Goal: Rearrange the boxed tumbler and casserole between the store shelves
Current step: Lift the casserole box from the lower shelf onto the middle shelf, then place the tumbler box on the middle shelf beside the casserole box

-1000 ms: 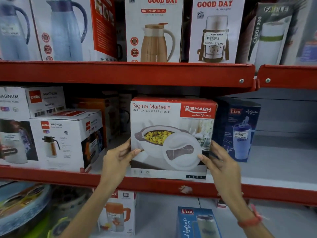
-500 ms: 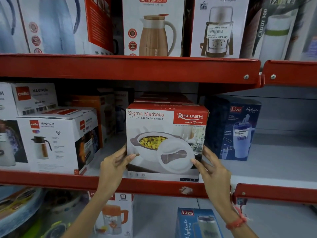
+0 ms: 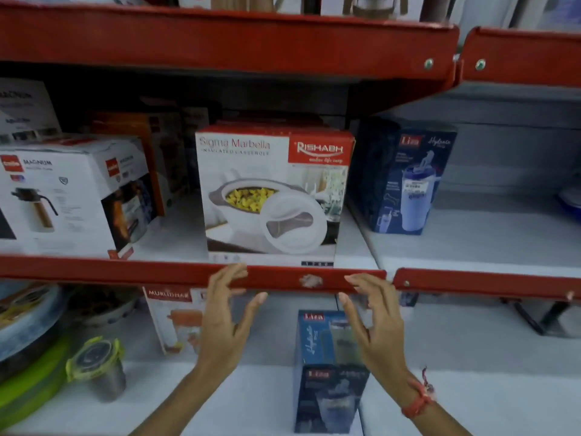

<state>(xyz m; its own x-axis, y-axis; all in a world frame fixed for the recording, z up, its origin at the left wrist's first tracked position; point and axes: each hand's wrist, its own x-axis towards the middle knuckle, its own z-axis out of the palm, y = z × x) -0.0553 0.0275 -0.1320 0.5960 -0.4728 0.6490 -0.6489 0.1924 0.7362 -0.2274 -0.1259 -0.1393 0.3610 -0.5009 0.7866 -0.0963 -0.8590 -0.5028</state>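
Two bare hands reach forward from the bottom of the view, both empty. The left hand (image 3: 224, 319) has its fingers spread wide, fingertips level with the red front lip of the middle shelf (image 3: 125, 272). The right hand (image 3: 375, 322) is also spread open, palm facing inward, with a red band (image 3: 416, 404) around its wrist. Neither hand touches a box.

Between and below the hands, on the lower shelf, a dark blue Liza tumbler box (image 3: 327, 372) stands upright, partly covered by the right hand. To its left on the same shelf sit a white Muruganar-style jug box (image 3: 171, 322) whose label is too blurred to read surely, and a small container with a yellow-green lid (image 3: 94, 366). Stacked round containers (image 3: 28, 335) fill the lower left corner.

On the middle shelf, just above the hands, the Rishabh Sigma Marbella insulated casserole box (image 3: 273, 193) stands upright, its front at the shelf edge. To its right, near but apart, stands a second blue Liza tumbler box (image 3: 408, 180). To its left, with a gap between, sits a white Cello Magnum flask box (image 3: 69, 196), with more boxes behind in shadow.

The red upper shelf (image 3: 220, 45) runs across the top.
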